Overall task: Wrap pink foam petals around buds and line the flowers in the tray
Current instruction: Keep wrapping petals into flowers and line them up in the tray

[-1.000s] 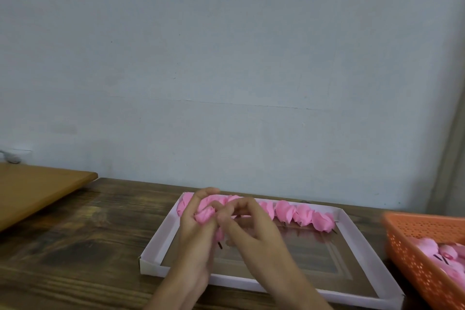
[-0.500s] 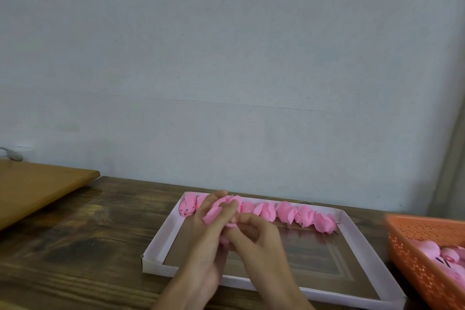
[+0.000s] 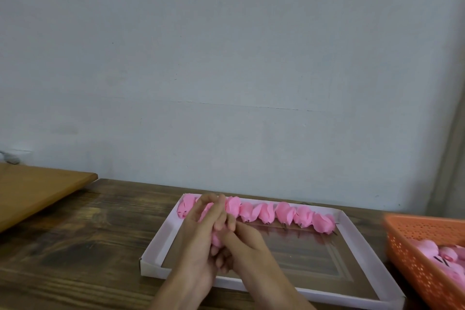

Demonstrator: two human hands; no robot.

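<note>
While the two hands wrap: the soft pink foam flower (image 3: 217, 238) sits between them, over the near left part of the flat white cardboard tray (image 3: 161, 234). It is not yet set down.
Left hand (image 3: 201, 241): its fingers bend round the flower, and the tips reach up past it.
Right hand (image 3: 247, 244): its fingers curl in and pinch the flower's lower side. I cannot tell how hard.
What could go wrong: I think the petal may pop open if the pinch gets loose, since foam likes to spring back.
Another worry: the row of finished pink flowers (image 3: 284, 212) is just behind the hands. A bump while setting this one down could knock the left ones crooked.
Row: the flowers lie side by side along the far wall of the tray, touching, with thin dark stem ends poking toward the person.
Tray: low thin walls, and a brown shiny floor that shows reflections.
Orange plastic basket (image 3: 415, 259): full of small holes, at the right, with round pink buds (image 3: 427, 246) inside.
Dark wooden table (image 3: 88, 246): rough, streaky grain.
</note>
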